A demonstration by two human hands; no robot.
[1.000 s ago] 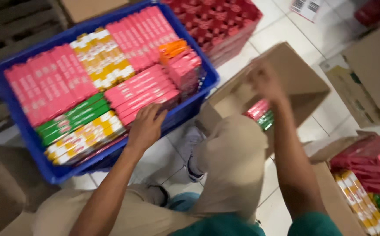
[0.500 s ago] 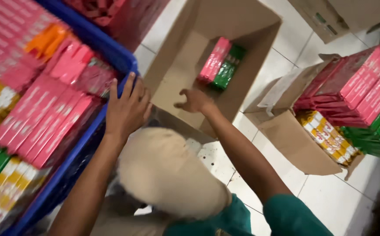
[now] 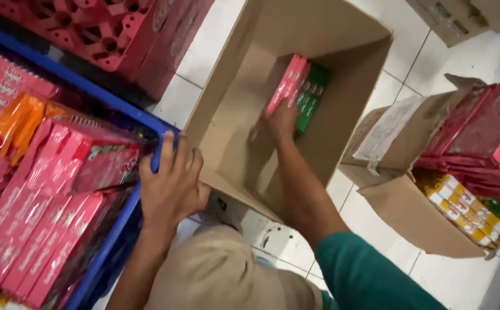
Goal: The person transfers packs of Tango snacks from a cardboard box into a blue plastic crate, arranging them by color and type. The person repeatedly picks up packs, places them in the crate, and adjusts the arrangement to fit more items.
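My right hand point(image 3: 281, 121) reaches down into an open cardboard box point(image 3: 347, 103) and rests against a pink pack point(image 3: 288, 84) that stands beside a green pack point(image 3: 309, 103) at the box's bottom. Whether the fingers grip the pink pack is hidden. My left hand point(image 3: 170, 185) lies with spread fingers on the rim of a blue crate point(image 3: 120, 218), next to the box's near corner. The crate holds several pink packs point(image 3: 43, 229) and an orange pack point(image 3: 17, 123) in clear wrap. My knee in beige cloth point(image 3: 227, 275) is below the hands.
A red plastic crate point(image 3: 129, 34) stands behind the blue one. At the right, another open carton point(image 3: 410, 212) holds red, yellow and green packs. More cartons point(image 3: 462, 17) sit at the top right on the white tiled floor point(image 3: 462, 270).
My right hand has gone deeper into the box, down to the pink pack. My left hand has shifted from the pink packs onto the blue crate's rim. The view has moved closer.
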